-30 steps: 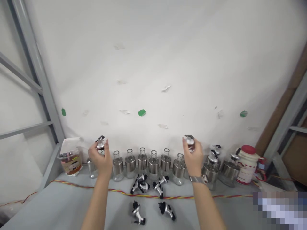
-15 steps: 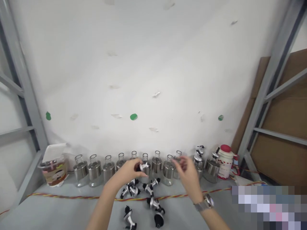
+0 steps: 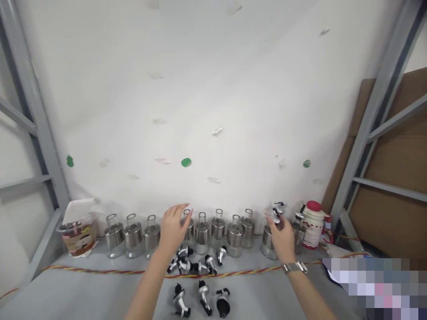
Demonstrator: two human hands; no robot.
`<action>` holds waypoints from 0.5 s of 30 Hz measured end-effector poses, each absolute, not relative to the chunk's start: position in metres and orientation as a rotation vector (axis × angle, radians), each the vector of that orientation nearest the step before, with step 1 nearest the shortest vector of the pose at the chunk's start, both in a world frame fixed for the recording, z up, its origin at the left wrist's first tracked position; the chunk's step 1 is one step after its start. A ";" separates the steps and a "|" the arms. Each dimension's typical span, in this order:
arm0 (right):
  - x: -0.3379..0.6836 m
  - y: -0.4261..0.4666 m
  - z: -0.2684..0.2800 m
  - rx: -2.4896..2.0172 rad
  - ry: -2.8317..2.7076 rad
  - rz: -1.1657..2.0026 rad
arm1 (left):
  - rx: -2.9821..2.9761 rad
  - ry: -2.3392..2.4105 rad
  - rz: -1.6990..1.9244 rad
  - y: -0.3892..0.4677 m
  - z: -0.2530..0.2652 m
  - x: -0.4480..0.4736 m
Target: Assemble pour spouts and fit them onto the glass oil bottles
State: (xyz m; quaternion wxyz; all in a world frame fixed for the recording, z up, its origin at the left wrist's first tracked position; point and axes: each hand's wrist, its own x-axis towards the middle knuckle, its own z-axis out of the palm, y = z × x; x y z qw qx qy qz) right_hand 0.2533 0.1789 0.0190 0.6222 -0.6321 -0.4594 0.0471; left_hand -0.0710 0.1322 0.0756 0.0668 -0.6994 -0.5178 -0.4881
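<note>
My left hand (image 3: 175, 222) is raised in front of the bottle row, its fingers apart and nothing visible in them. Close by its fingertips stands a glass bottle (image 3: 188, 229) with a steel sleeve. On the right, my right hand (image 3: 283, 235) is closed around a silver and black pourer spout (image 3: 276, 215) at the top of another steel-sleeved bottle (image 3: 268, 242). Loose pourer spouts with black ribbed stoppers lie in front: a cluster (image 3: 202, 266) behind the twisted cord, and a spout (image 3: 180, 301), a second (image 3: 204, 297) and a third (image 3: 223, 303) nearer me.
More open-necked bottles (image 3: 114, 240) line the wall on a grey table (image 3: 83, 298). A red-yellow twisted cord (image 3: 110, 273) crosses it. A plastic tub (image 3: 78, 238) stands far left, a red-lidded white container (image 3: 313, 226) right. Metal frame posts (image 3: 358, 155) flank both sides.
My left hand has let go of the pourer spout and moved slightly left and up. My right hand has moved right onto a spout-topped bottle. Loose spouts in the pile have shifted.
</note>
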 end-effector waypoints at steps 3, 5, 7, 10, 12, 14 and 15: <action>0.251 0.183 0.015 -1.442 -1.038 0.214 | -2.169 -1.458 -1.369 0.132 0.057 -0.047; 0.250 0.184 0.011 -1.423 -1.027 0.248 | -2.239 -1.328 -1.171 0.132 0.042 -0.031; 0.248 0.186 0.008 -1.398 -1.033 0.269 | -2.255 -1.298 -1.058 0.133 0.031 -0.020; 0.244 0.190 0.003 -1.353 -1.058 0.280 | -2.222 -1.331 -1.014 0.134 0.021 -0.016; 0.240 0.192 0.000 -1.321 -1.065 0.263 | -2.228 -1.336 -0.995 0.135 0.019 -0.017; 0.237 0.192 -0.002 -1.292 -1.056 0.230 | -2.237 -1.335 -0.982 0.135 0.020 -0.018; 0.236 0.192 -0.003 -1.280 -1.045 0.210 | -2.239 -1.337 -0.979 0.134 0.020 -0.019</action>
